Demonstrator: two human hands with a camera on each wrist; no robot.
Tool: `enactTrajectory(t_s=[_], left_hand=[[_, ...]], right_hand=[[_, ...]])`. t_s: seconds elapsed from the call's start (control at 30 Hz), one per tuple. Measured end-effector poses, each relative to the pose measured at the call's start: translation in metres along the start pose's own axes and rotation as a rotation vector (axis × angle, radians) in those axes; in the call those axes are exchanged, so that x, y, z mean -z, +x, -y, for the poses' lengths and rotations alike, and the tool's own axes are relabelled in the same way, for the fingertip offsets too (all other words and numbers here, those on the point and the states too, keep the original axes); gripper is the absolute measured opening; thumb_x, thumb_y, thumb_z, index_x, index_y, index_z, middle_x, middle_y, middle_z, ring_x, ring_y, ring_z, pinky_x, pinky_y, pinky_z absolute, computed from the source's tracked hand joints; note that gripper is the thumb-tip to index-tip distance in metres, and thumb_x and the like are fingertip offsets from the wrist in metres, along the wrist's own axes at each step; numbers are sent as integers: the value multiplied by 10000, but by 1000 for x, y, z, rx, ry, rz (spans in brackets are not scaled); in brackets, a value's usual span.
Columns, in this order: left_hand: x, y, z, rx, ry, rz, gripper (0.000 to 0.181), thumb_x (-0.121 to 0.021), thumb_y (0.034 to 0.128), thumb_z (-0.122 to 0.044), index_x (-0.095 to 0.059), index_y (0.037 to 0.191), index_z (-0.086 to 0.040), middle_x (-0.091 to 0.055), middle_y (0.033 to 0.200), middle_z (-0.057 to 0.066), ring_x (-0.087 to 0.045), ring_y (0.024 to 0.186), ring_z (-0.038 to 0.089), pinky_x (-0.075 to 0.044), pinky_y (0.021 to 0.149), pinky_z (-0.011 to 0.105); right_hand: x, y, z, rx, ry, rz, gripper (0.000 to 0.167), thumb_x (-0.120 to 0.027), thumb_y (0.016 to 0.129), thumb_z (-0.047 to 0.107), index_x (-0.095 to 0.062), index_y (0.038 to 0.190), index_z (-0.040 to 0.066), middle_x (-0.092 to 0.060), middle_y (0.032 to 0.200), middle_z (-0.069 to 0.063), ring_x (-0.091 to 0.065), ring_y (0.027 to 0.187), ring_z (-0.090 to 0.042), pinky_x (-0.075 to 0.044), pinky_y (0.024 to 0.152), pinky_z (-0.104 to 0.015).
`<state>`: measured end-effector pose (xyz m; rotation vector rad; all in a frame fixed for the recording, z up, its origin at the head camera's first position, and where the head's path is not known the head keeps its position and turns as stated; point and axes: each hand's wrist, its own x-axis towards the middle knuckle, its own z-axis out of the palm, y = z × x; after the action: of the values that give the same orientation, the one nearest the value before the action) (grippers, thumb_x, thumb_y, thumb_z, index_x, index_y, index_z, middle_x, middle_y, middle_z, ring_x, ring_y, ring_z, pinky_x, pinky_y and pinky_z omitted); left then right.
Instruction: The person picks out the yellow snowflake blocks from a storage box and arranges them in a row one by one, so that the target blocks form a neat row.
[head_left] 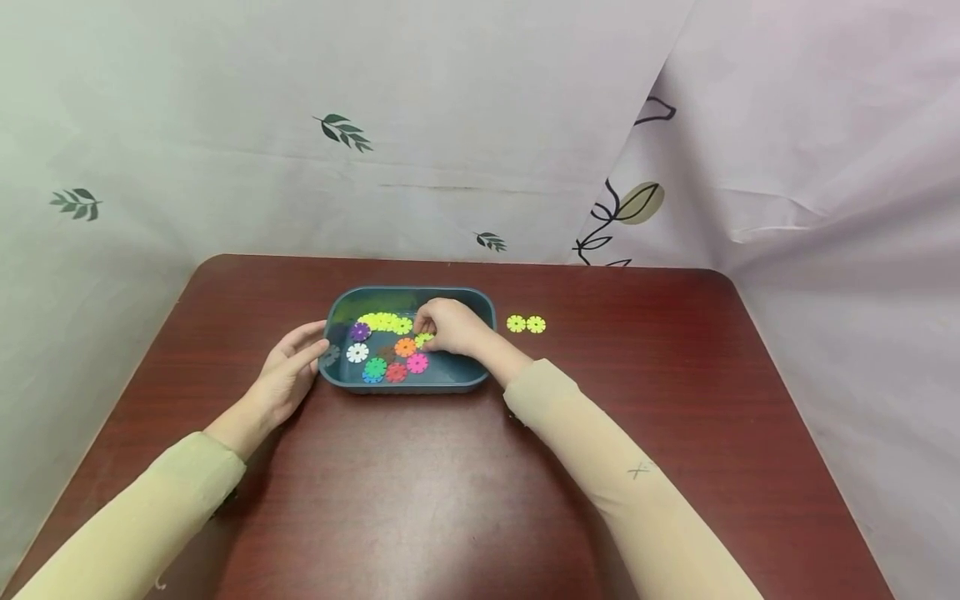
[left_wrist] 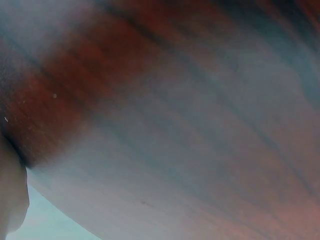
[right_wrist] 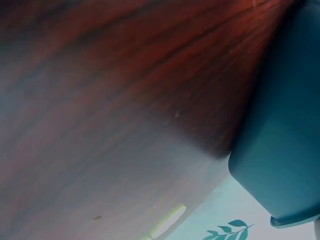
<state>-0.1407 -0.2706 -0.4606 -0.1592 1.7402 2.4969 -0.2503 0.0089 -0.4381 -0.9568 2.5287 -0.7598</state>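
Observation:
A dark blue-green plastic tray (head_left: 408,387) stands on the table, with notched plastic snowflake discs in it. My left hand (head_left: 288,371) touches the tray's left end, its fingers fairly straight and the thumb at the rim. Inside the tray's right half, my right hand (head_left: 450,327) pinches a yellow snowflake disc (head_left: 423,341), its fingertips partly hidden. A row of yellow discs (head_left: 385,322) lies along the back. Around them are purple (head_left: 361,332), white (head_left: 357,353), orange (head_left: 405,347), pink (head_left: 417,363), green (head_left: 375,367) and red discs (head_left: 396,372).
Two yellow discs (head_left: 526,324) lie side by side on the reddish-brown table (head_left: 637,358), right of the tray. Behind the table hangs a pale cloth (head_left: 420,167) with leaf prints. In the right wrist view, the tray's outer wall (right_wrist: 285,135) fills the right side.

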Motion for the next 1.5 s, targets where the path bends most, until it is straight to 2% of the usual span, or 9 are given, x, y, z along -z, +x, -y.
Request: enactTrajectory(t_s=[0.2,0.5,0.8,0.97,1.27,1.5], left_hand=[[1,1,-1,-4,-3,13,288,-540,1080,12,-706,1232,-167,-744,1198,-61,-674,1099,63,-522,973,170],[1,1,1,13,10,6,282,-559,1078,-8,-711,1224,-195,-739,1202,-72,-663,1114,61,-516,979,168],[1,-1,0,21,15,-3,274,-560,1079,-16,-719,1223,-186,-746,1196,-79,-675,1088,54,-517,973,167],[0,-1,-1,23,13,-2,266,-566,1079,-20,-713,1223,-187,-741,1199,-75,-669,1098,57,-517,974,169],[-2,-1,0,10,20,-3,273,-565,1073,-1,-712,1212,-184,-740,1192,-72,-671,1096,54,-520,964,176],[-3,0,0,-3,-3,-9,289,-558,1065,32,-720,1213,-156,-751,1179,-51,-683,1084,65,-527,952,190]], right_hand=[[1,0,1,18,-30,3,267,-859,922,165,-775,1168,105,-726,1163,-64,-670,1063,-202,-563,952,-318],[0,3,-1,-8,-16,63,267,-844,937,193,-760,1176,107,-752,1163,-55,-677,1095,-189,-559,985,-320],[-1,2,-2,4,-6,56,242,-857,925,186,-778,1143,113,-765,1136,-51,-686,1063,-183,-566,961,-310],[-1,1,-2,15,47,31,180,-860,919,157,-793,1082,119,-772,1076,-42,-685,995,-169,-565,899,-282],[3,-2,-4,45,222,-13,51,-799,952,80,-790,1002,80,-761,899,-72,-673,808,-143,-524,720,-193],[15,-8,-5,45,323,-95,68,-812,952,112,-797,1011,82,-765,901,-66,-671,809,-133,-541,708,-206]])
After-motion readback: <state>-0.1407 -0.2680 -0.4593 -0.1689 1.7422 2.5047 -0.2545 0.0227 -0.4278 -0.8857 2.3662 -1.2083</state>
